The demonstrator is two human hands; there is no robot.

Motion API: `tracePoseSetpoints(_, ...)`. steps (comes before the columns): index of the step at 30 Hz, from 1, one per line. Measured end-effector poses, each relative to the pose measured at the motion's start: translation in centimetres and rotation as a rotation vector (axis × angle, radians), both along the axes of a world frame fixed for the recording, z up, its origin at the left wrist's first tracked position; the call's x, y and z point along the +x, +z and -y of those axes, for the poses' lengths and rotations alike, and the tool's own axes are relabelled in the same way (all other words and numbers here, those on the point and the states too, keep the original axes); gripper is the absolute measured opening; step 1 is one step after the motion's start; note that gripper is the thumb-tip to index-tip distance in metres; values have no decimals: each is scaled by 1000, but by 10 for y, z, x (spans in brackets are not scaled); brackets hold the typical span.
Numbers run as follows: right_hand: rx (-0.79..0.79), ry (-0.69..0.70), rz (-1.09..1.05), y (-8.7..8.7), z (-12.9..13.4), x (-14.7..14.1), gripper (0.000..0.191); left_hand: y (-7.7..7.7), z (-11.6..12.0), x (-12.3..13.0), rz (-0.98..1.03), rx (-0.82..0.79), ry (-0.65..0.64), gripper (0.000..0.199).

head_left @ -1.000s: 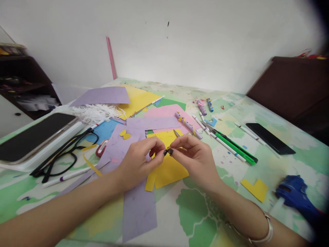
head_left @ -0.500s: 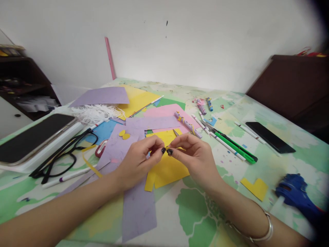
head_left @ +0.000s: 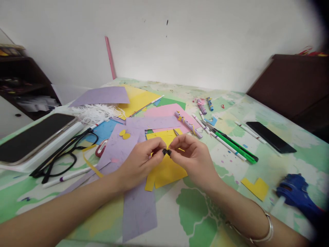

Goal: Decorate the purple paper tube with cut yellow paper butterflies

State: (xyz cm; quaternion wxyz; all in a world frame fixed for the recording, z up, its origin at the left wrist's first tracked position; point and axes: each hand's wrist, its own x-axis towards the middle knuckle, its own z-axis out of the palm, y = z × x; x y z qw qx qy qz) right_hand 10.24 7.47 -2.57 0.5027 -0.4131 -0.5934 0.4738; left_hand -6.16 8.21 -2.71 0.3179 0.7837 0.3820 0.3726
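Note:
My left hand (head_left: 146, 156) and my right hand (head_left: 191, 156) meet fingertip to fingertip over a yellow sheet (head_left: 169, 173). Both are closed in a pinch, thumbs touching. Whatever lies between the fingers is too small and hidden to make out. Under and left of my left hand lie purple paper pieces (head_left: 140, 212), with two small yellow rounded cutouts (head_left: 125, 135) on one of them. A pointed metal tip (head_left: 176, 132) shows just behind my right fingers. Beyond them a decorated purple roll (head_left: 189, 124) rests partly on pink paper (head_left: 164, 113).
Black glasses (head_left: 69, 154), a large phone (head_left: 36, 137) and white string (head_left: 97, 113) are at left. A green cutter (head_left: 233, 145), white sticks (head_left: 250, 132), a black phone (head_left: 271, 136), a yellow scrap (head_left: 257, 188) and a blue glue gun (head_left: 294, 192) lie at right.
My fingertips have drawn slightly closer together, so the thumbnails now touch. My right hand has shifted a little left. The objects on the table have not moved.

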Motion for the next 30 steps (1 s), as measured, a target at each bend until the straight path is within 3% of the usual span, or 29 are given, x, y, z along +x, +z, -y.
tracePoseSetpoints(12, -45, 32, 11, 1, -5, 6, 15, -4, -4, 0, 146, -204, -50, 14)
tracePoseSetpoints(19, -47, 27, 5, -1, -2, 5, 17, -4, -1, 0, -62, 167, 56, 10)
tracePoseSetpoints(22, 0, 42, 26, -4, -2, 3, 17, -3, 0, 0, -98, 226, 76, 10)
tracePoseSetpoints(26, 50, 29, 94, -3, -3, 2, 13, -3, -2, -2, -88, 144, 73, 10)
tracePoseSetpoints(30, 145, -39, 173, 2, -5, 12, 18, -3, -5, -5, 12, -37, 91, 12)
